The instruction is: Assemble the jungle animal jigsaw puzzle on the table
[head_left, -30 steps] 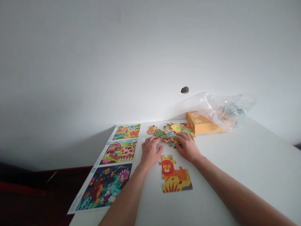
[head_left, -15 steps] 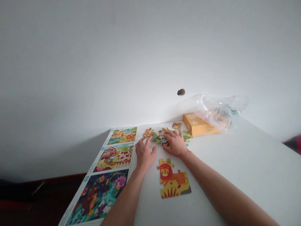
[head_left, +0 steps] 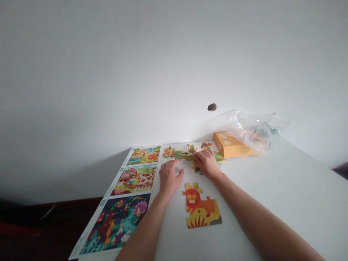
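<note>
My right hand (head_left: 208,164) is closed on several jigsaw puzzle pieces (head_left: 187,156), bunched edge-on between thumb and fingers. My left hand (head_left: 170,176) rests palm down on the table to the left, fingers stretched toward the pile and fingertips close to a green piece. Loose jigsaw pieces lie around the right hand; some are partly hidden under it. Nearer to me, between my forearms, lies a joined puzzle section (head_left: 202,208) showing a red-maned lion on yellow ground.
A sheet with three printed pictures (head_left: 133,181) lies along the table's left edge. At the back right stands an orange puzzle box (head_left: 235,146), with a clear plastic bag (head_left: 261,132) leaning over it. The white wall has a small hole (head_left: 211,107).
My right hand has closed from lying spread over the pile and lifted a bunch of pieces on edge. My left hand stays almost in place. The view has shifted slightly.
</note>
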The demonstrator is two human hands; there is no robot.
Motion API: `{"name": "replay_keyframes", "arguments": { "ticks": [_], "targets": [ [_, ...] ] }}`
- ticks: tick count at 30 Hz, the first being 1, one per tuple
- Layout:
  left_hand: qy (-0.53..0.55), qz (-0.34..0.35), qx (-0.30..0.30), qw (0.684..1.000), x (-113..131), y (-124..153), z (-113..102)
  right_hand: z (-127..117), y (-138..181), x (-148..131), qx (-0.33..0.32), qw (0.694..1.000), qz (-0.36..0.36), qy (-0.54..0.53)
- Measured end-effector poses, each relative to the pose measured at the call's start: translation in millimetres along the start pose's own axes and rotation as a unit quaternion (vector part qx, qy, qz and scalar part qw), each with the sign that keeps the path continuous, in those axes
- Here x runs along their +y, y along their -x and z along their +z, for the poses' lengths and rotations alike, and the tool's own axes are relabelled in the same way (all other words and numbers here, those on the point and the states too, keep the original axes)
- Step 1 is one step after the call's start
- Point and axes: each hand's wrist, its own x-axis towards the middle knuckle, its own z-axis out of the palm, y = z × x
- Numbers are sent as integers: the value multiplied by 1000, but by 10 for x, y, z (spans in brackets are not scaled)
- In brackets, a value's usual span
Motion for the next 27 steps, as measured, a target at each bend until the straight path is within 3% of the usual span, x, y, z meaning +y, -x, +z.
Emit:
{"name": "replay_keyframes", "arguments": {
  "ticks": [6, 12, 16, 20, 23, 27],
  "targets": [
    [70, -17, -6, 997, -19, -21, -9, -21, 2, -53, 1, 998, -38, -46],
    [84, 0, -6, 996, -63, -47, -4, -42, -2, -66, -56, 985, -115, -115],
    [185, -13, 25, 982, -104, -71, 13, -46, 11, -117, -75, 978, -146, -132],
    [286, -39, 25, 957, -37, -62, 1, -38, 14, -159, -39, 979, -149, -133],
    [412, -112, -1, 904, 77, -48, -53, -36, 11, -175, 4, 979, -142, -146],
    [637, -208, -101, 736, 191, -64, -152, -43, 22, -201, 4, 978, -145, -150]
  ]
}}
